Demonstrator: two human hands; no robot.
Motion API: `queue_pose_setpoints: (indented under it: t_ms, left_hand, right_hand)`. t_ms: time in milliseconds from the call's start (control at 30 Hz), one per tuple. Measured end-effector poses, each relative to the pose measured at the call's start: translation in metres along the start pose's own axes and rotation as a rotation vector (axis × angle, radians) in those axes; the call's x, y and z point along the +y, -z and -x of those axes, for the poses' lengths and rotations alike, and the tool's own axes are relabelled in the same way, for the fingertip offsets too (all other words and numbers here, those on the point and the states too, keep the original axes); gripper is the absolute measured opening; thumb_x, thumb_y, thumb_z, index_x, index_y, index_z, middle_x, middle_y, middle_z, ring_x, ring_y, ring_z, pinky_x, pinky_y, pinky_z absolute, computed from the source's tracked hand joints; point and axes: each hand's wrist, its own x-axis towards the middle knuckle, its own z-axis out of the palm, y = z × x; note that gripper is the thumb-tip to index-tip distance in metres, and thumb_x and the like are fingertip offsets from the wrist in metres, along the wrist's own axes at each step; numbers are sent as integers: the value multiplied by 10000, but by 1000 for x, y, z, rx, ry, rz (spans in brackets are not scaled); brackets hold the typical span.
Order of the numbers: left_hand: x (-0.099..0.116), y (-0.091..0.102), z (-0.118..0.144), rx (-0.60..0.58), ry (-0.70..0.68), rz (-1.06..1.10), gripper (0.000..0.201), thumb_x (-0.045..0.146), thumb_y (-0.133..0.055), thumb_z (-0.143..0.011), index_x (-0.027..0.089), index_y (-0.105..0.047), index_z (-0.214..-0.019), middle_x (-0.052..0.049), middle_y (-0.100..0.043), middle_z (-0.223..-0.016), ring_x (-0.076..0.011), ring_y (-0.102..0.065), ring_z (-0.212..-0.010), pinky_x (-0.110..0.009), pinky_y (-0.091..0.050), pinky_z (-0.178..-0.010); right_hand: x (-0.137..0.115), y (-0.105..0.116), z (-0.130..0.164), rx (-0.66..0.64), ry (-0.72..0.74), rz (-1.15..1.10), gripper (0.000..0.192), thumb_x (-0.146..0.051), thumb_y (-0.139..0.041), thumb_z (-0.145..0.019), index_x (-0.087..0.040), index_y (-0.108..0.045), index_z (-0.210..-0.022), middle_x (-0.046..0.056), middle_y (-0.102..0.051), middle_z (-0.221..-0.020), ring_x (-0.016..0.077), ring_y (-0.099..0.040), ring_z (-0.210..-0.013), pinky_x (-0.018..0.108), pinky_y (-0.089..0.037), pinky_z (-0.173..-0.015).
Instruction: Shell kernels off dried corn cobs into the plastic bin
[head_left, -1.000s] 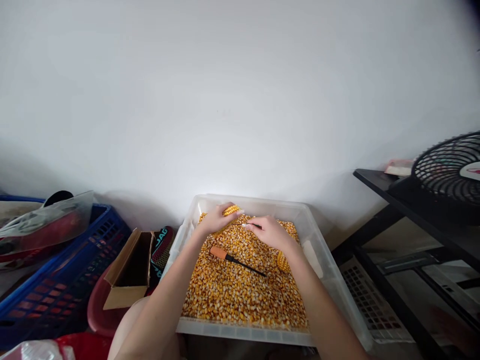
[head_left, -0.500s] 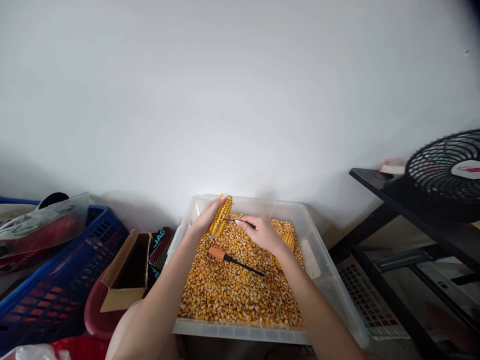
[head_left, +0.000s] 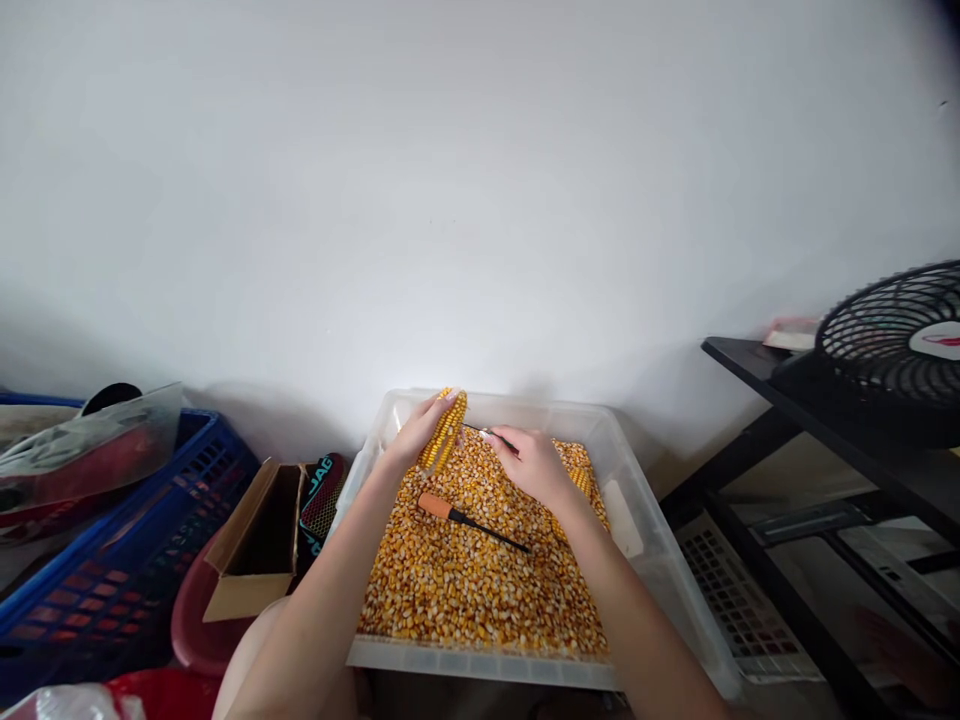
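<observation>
Yellow corn cob (head_left: 443, 432) half hidden in left hand (head_left: 417, 432).

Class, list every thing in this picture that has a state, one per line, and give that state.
Left hand: gripping corn cob.
Corn cob: tilted upright, kernels on.
Right hand: gripping thin tool.
Thin tool: tip at cob.
Orange-handled tool: lying unheld on kernels.
Tray: holding loose kernels.
Cardboard box: open.

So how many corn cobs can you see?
2. One corn cob is held in the left hand; another cob lies on the kernels behind the right hand. More may be buried.
</observation>
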Motion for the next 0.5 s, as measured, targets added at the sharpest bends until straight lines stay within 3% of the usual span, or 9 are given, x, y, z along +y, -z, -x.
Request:
queue_pose_setpoints:
  t_ms: [267, 500]
  left_hand:
    - [2, 0, 1, 20, -11, -50, 400, 565, -442, -821, 172, -505, -855, -23, -603, -619, -164, -598, -552, -266, -463, -508]
    - [0, 3, -2, 47, -60, -101, 431, 580, -450, -809, 165, -548, -873, -23, -609, -698, -173, -606, -635, -273, -475, -568]
  right_hand:
    - [0, -2, 0, 6, -15, 77, 304, -329, -413, -920, -202, -689, -924, 71, -713, -806, 173, -625, -697, 245, -392, -651]
    - [3, -5, 0, 0, 4, 2, 314, -323, -397, -929, -189, -680, -906, 70, -704, -801, 164, -611, -682, 247, -398, -658]
